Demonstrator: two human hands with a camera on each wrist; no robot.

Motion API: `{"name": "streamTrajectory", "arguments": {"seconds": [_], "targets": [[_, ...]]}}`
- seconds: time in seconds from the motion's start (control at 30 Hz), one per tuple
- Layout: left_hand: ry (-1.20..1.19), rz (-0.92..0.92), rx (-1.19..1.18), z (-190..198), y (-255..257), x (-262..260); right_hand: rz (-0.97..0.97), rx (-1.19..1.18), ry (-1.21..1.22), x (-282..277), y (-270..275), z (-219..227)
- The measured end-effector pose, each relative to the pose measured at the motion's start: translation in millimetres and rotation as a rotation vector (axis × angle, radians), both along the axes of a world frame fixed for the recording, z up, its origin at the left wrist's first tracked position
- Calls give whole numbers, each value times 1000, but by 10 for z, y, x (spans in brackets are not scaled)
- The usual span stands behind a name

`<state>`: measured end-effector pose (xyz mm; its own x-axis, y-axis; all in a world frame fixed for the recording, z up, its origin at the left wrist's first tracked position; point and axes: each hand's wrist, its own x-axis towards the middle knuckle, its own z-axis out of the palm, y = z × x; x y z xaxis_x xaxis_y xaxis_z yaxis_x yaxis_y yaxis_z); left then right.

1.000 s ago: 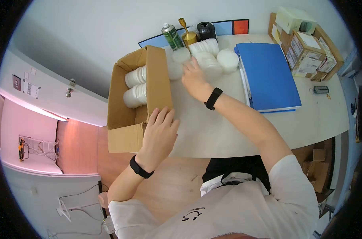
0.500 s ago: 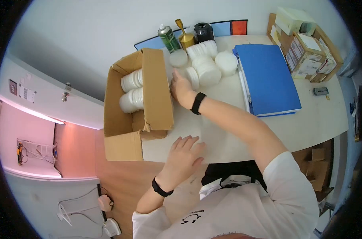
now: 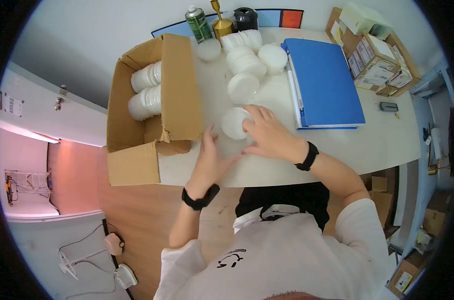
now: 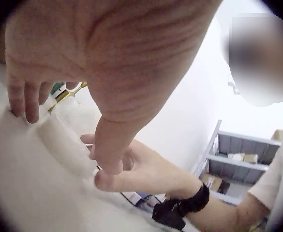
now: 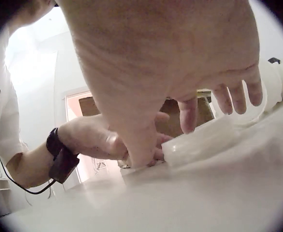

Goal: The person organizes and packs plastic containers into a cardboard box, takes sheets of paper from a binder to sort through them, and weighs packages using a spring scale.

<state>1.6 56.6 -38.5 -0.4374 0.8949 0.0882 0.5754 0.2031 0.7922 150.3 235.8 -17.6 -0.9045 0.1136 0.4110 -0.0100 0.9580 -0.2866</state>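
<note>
Your right hand (image 3: 269, 137) and left hand (image 3: 209, 160) meet at a round, flat white lid (image 3: 234, 123) at the frame's centre, on the white table (image 3: 387, 145) just right of the cardboard box (image 3: 152, 107). It lies flat, without a long axis. Fingers are spread, lightly curved, touching its rim; your right fingers hide its right edge.

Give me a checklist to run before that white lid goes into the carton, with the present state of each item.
1. Right hand on the white lid: ok, fingers touch it.
2. Left hand on the lid: cannot tell, close beside it.
3. Firm grip on the lid: not ok, it lies flat on the table.
4. Cardboard box open: ok.
5. Room in the box: ok, beside the white stacks.
</note>
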Motion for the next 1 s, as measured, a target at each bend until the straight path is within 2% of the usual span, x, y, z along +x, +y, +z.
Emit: {"name": "streamTrajectory", "arguments": {"seconds": [0.07, 0.1, 0.17, 0.23, 0.27, 0.33, 0.4, 0.47, 0.53, 0.57, 0.6, 0.63, 0.67, 0.7, 0.73, 0.77, 0.8, 0.87, 1.0], "targets": [[-66, -41, 42, -130, 185, -79, -57, -194, -38, -31, -11, -152], [-160, -46, 73, -204, 294, -143, -56, -187, -44, -29, 15, -200], [-256, -54, 110, -142, 442, -195, -121, -329, 8, -27, 77, -256], [-603, 19, 8, 113, 514, -155, -119, -396, -42, 68, 141, -125], [-610, 17, 11, 115, 530, -168, -120, -471, -87, 125, 175, -56], [-735, -144, 54, 111, 573, -204, -132, -554, -104, 234, 237, 30], [-653, -186, 102, 46, 642, -184, -139, -638, -117, 290, 279, 33], [-562, -219, 148, 29, 672, -154, -75, -912, -81, 293, 309, -22], [-750, -212, 214, 125, 681, -52, -30, -898, -100, 256, 282, 51], [-746, -212, 218, 162, 660, -23, 11, -889, -120, 243, 275, 91], [-807, -148, 213, 197, 628, 5, 15, -886, -117, 233, 304, 127], [-867, -84, 207, 218, 591, 24, 42, -766, -133, 213, 355, 165], [-858, -82, 208, 189, 552, 30, 67, -648, -145, 178, 407, 193], [-804, 14, 185, 121, 513, 25, 72, -648, -136, 103, 448, 202], [-749, 110, 162, 82, 484, 18, -75, -552, 0, -5, 480, 195], [-740, 112, 158, 65, 463, 25, -222, -456, 133, -108, 503, 171], [-742, 181, 183, 61, 448, 52, -221, -465, 141, -218, 528, 107], [-728, 249, 209, 5, 428, 55, -428, -338, 276, -439, 578, -51], [-580, 294, 206, -199, 425, -58, -432, -505, 168, -501, 639, -168]]}}
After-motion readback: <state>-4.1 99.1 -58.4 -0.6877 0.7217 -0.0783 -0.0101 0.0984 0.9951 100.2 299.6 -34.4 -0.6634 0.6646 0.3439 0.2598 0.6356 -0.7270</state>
